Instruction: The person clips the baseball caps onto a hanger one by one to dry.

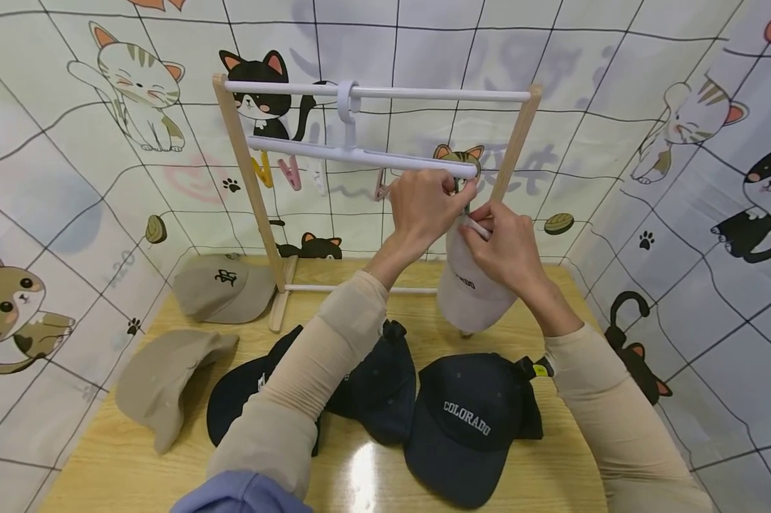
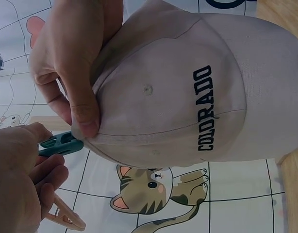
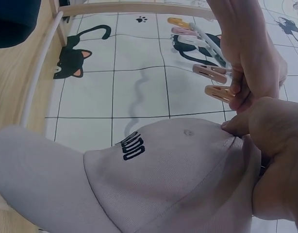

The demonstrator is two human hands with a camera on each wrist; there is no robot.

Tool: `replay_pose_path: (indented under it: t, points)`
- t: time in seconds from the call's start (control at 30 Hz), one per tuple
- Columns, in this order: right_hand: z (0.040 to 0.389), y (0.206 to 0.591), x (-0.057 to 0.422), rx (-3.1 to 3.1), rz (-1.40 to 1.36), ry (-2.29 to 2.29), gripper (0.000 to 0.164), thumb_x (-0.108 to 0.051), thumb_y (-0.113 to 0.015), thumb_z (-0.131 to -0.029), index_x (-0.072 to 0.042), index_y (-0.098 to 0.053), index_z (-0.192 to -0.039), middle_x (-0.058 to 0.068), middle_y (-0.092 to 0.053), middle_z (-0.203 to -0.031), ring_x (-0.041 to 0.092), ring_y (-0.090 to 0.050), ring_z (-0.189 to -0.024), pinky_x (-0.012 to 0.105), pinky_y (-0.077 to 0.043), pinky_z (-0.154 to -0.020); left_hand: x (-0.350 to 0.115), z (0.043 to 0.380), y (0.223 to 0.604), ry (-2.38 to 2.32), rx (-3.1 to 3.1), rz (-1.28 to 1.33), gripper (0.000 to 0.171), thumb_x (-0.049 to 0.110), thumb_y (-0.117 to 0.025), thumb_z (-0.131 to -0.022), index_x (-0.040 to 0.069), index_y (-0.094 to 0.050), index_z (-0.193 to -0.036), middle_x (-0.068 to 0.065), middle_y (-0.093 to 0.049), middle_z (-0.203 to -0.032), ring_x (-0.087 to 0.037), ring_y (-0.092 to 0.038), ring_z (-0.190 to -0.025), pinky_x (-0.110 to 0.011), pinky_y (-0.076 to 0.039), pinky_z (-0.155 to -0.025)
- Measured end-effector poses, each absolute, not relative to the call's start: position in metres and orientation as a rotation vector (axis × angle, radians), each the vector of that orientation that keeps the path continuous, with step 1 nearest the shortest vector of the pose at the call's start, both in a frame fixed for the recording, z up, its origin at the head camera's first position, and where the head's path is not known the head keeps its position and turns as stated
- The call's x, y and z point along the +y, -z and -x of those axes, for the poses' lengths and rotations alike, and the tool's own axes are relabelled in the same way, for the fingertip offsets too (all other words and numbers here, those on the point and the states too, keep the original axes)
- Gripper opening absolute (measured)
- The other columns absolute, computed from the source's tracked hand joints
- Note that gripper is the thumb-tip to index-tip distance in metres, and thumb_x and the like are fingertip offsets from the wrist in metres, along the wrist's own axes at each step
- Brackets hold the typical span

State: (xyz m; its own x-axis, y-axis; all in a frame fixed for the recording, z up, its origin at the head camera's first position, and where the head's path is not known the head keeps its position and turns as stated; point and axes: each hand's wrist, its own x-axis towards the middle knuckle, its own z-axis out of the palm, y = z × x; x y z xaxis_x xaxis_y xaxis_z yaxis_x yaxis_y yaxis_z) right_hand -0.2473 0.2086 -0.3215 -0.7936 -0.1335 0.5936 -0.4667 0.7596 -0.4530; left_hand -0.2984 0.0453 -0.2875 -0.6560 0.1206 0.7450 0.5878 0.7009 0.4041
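Note:
My right hand [image 1: 501, 246] pinches a pale pinkish cap [image 2: 154, 92] by the edge of its crown. The cap hangs with its brim down and shows dark COLORADO lettering. Close by, my left hand [image 1: 427, 203] pinches a green clip [image 2: 61, 144] at the end of the white hanger bar [image 1: 360, 157]. The clip's tip meets the cap's edge beside my right thumb in the left wrist view. Other clips hang along the bar, among them a yellow one [image 1: 262, 169], a pink one [image 1: 289, 172] and a peach one [image 3: 219, 93].
The hanger hooks over the top rod [image 1: 424, 92] of a wood-framed rack [image 1: 516, 146]. Two khaki caps [image 1: 221, 288] lie at the table's left. Navy caps [image 1: 469, 420] lie in front, partly behind my left sleeve. A cat-patterned sheet [image 1: 373, 43] surrounds the table [image 1: 373, 470].

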Motion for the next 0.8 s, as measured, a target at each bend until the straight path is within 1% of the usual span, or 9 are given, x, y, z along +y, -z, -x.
replay_pose_path:
  t: [0.17, 0.33, 0.7, 0.8]
  points:
    - [0.2479, 0.3206, 0.2071, -2.39, -0.436, -0.807, 0.021, -0.009, -0.08, -0.102, 0.009, -0.071, -0.109, 0.032, -0.083, -0.103, 0.05, -0.083, -0.095, 0.066, -0.063, -0.086, 0.0457, 0.2996, 0.2868, 0.825, -2.197, 0.523, 0.062, 0.039, -0.082, -0.099, 0.023, -0.041, -0.055, 0.009, -0.033, -0.056, -0.007, -0.023, -0.058, -0.019, -0.012, -0.056]
    - [0.2489, 0.3226, 0.2067, -2.372, -0.444, -0.805, 0.02, -0.008, -0.081, -0.101, 0.009, -0.071, -0.109, 0.032, -0.083, -0.104, 0.049, -0.084, -0.095, 0.065, -0.065, -0.085, 0.046, 0.2993, 0.2885, 0.826, -2.205, 0.506, 0.062, 0.039, -0.082, -0.098, 0.023, -0.041, -0.056, 0.009, -0.033, -0.056, -0.007, -0.023, -0.058, -0.019, -0.013, -0.055]
    - [0.2502, 0.3261, 0.2081, -2.343, -0.446, -0.797, 0.02, -0.009, -0.079, -0.102, 0.009, -0.071, -0.107, 0.03, -0.084, -0.101, 0.047, -0.085, -0.091, 0.064, -0.065, -0.081, 0.0498, 0.2987, 0.2909, 0.808, -2.203, 0.495, 0.06, 0.038, -0.084, -0.097, 0.023, -0.042, -0.056, 0.009, -0.033, -0.056, -0.008, -0.025, -0.058, -0.019, -0.014, -0.054]
    - [0.2515, 0.3261, 0.209, -2.331, -0.448, -0.794, 0.019, -0.008, -0.079, -0.102, 0.009, -0.071, -0.108, 0.031, -0.083, -0.101, 0.047, -0.085, -0.09, 0.064, -0.065, -0.08, 0.051, 0.2999, 0.2904, 0.809, -2.202, 0.501, 0.061, 0.038, -0.084, -0.097, 0.023, -0.041, -0.056, 0.008, -0.032, -0.056, -0.008, -0.023, -0.058, -0.019, -0.013, -0.055]
